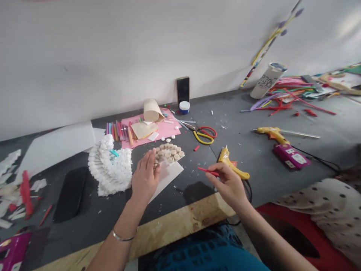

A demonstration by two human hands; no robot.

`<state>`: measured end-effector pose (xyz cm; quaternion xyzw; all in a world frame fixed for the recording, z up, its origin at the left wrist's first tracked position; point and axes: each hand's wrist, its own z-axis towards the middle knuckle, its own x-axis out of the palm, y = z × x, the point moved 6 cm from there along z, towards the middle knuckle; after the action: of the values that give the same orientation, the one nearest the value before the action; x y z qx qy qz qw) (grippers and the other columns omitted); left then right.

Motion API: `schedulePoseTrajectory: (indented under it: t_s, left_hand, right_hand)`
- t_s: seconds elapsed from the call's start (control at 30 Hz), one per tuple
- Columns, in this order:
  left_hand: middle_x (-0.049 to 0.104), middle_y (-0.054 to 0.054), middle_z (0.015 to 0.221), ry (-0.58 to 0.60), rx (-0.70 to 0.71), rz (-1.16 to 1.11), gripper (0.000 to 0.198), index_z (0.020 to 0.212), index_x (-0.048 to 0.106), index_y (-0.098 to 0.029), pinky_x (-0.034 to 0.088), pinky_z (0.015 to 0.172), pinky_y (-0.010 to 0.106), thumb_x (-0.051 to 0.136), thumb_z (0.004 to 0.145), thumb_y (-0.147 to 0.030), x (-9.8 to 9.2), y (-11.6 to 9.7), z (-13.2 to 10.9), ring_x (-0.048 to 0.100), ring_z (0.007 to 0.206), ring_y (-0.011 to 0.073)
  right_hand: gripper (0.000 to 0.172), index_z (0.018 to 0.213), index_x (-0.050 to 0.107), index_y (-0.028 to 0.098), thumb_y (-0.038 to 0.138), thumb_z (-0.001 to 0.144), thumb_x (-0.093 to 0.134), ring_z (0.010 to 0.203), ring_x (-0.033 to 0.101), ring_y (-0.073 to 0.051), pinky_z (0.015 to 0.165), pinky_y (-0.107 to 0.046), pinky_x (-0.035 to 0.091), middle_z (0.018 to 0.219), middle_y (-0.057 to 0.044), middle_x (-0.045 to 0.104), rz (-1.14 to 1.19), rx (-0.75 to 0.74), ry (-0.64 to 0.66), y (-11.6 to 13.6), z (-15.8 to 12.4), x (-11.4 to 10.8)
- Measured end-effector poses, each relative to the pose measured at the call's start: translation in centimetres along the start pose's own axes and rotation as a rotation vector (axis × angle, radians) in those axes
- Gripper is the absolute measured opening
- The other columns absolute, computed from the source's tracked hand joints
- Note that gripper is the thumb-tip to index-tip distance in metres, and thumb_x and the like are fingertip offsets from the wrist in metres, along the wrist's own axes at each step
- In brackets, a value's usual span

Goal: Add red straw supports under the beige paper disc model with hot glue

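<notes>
My left hand [146, 171] lies against the left side of a cluster of beige rolled coils [169, 153], its fingers stretched out and the thumb apart. Beneath the cluster a white sheet of paper [169, 177] sticks out. My right hand [228, 184] pinches a thin red rolled strip [205, 171] between thumb and fingers, its tip pointing left. Just behind that hand lies a yellow glue gun [225, 155], nozzle facing away. Left of my left hand stands a white ruffled, swan-like piece [108, 167] with a small turquoise bit on it.
Scissors [203, 136] with red and yellow handles lie beyond the coils. A pink sheet [169, 130] bears coloured rolls. A dark phone [70, 194] lies at left; another phone [183, 90] leans on the wall. A second glue gun [272, 133] and a person's dotted sleeve [324, 203] are at right.
</notes>
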<state>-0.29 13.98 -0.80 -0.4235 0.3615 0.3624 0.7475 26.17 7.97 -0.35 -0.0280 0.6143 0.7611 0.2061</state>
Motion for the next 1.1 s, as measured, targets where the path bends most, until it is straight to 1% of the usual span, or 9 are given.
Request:
schedulePoseTrajectory:
  t_s: [0.27, 0.43, 0.53, 0.63, 0.7, 0.8, 0.87, 0.93, 1.1]
  left_hand:
    - [0.051, 0.020, 0.147, -0.001, 0.026, 0.079, 0.057, 0.151, 0.040, -0.016, 0.041, 0.110, 0.049, 0.045, 0.099, -0.037, 0.5, -0.2, 0.1, 0.047, 0.137, 0.0354]
    - [0.056, 0.021, 0.140, -0.105, 0.006, -0.029, 0.052, 0.141, 0.051, -0.014, 0.037, 0.113, 0.051, 0.058, 0.093, -0.035, -2.9, -2.7, -0.6, 0.045, 0.136, 0.0355]
    - [0.071, 0.010, 0.099, -0.156, 0.010, -0.318, 0.028, 0.118, 0.067, -0.021, 0.051, 0.091, 0.038, 0.062, 0.091, -0.029, -4.8, -6.4, -1.8, 0.066, 0.096, 0.0242]
    - [0.070, 0.005, 0.094, 0.092, -0.153, -0.799, 0.029, 0.117, 0.070, -0.025, 0.055, 0.076, 0.029, 0.066, 0.090, -0.035, -2.8, -9.3, -2.6, 0.067, 0.082, 0.0178]
    - [0.070, 0.005, 0.087, 0.134, -0.267, -1.010, 0.021, 0.094, 0.077, -0.022, 0.053, 0.071, 0.026, 0.069, 0.087, -0.040, -1.5, -10.0, -2.4, 0.066, 0.079, 0.0166]
    - [0.065, 0.002, 0.067, 0.031, -0.480, -1.255, 0.028, 0.079, 0.076, -0.018, 0.045, 0.052, 0.019, 0.077, 0.079, -0.046, -0.9, -8.8, -1.4, 0.057, 0.057, 0.0097]
    - [0.066, 0.002, 0.065, -0.017, -0.584, -1.405, 0.031, 0.079, 0.074, -0.017, 0.044, 0.050, 0.018, 0.081, 0.074, -0.046, -1.3, -8.3, -0.6, 0.056, 0.055, 0.0088]
    - [0.071, 0.003, 0.072, -0.023, -0.619, -1.522, 0.030, 0.078, 0.073, -0.016, 0.046, 0.052, 0.018, 0.084, 0.072, -0.043, -2.0, -8.5, -0.1, 0.063, 0.061, 0.0105]
    - [0.075, 0.004, 0.079, 0.007, -0.779, -1.627, 0.034, 0.080, 0.071, -0.016, 0.050, 0.051, 0.017, 0.089, 0.065, -0.041, -2.4, -9.8, -0.4, 0.071, 0.068, 0.0141]
  right_hand:
    - [0.010, 0.083, 0.065, 0.020, 0.030, 0.082, 0.067, 0.069, 0.062, -0.016, 0.068, -0.031, 0.051, 0.078, -0.004, 0.068, -0.046, 0.088, 0.013, -0.6, -0.8, -0.1]
    - [0.015, 0.080, 0.064, 0.020, 0.034, 0.080, 0.070, 0.072, 0.062, -0.016, 0.069, -0.031, 0.051, 0.078, -0.004, 0.068, 0.097, 0.140, 0.007, -0.3, -0.9, -0.5]
    - [0.026, 0.081, 0.063, 0.020, 0.044, 0.080, 0.073, 0.070, 0.062, -0.015, 0.063, -0.028, 0.049, 0.077, -0.003, 0.067, 0.277, 0.226, 0.077, 0.4, -1.7, 0.7]
    - [0.038, 0.080, 0.061, 0.019, 0.055, 0.078, 0.074, 0.070, 0.062, -0.015, 0.062, -0.027, 0.049, 0.078, -0.004, 0.068, 0.388, 0.274, 0.198, 1.8, -2.4, 2.6]
    - [0.041, 0.082, 0.061, 0.019, 0.058, 0.079, 0.072, 0.072, 0.064, -0.016, 0.065, -0.028, 0.051, 0.079, -0.004, 0.069, 0.414, 0.226, 0.301, 3.0, -1.8, 3.3]
    - [0.037, 0.094, 0.067, 0.019, 0.055, 0.086, 0.065, 0.083, 0.068, -0.019, 0.074, -0.029, 0.053, 0.090, -0.005, 0.073, 0.244, -0.006, 0.557, 4.5, 1.7, 3.1]
    - [0.034, 0.104, 0.068, 0.018, 0.044, 0.100, 0.047, 0.095, 0.068, -0.018, 0.083, -0.028, 0.052, 0.103, -0.006, 0.073, -0.187, -0.101, 0.541, 3.5, 6.1, 1.8]
    - [0.034, 0.111, 0.066, 0.016, 0.035, 0.104, 0.039, 0.103, 0.066, -0.020, 0.089, -0.031, 0.051, 0.111, -0.010, 0.071, -0.611, -0.027, 0.438, 0.9, 11.1, 0.5]
    - [0.032, 0.118, 0.063, 0.011, 0.030, 0.092, 0.065, 0.110, 0.063, -0.027, 0.093, -0.044, 0.053, 0.122, -0.014, 0.064, -0.858, 0.102, 0.540, -5.6, 17.8, 1.7]
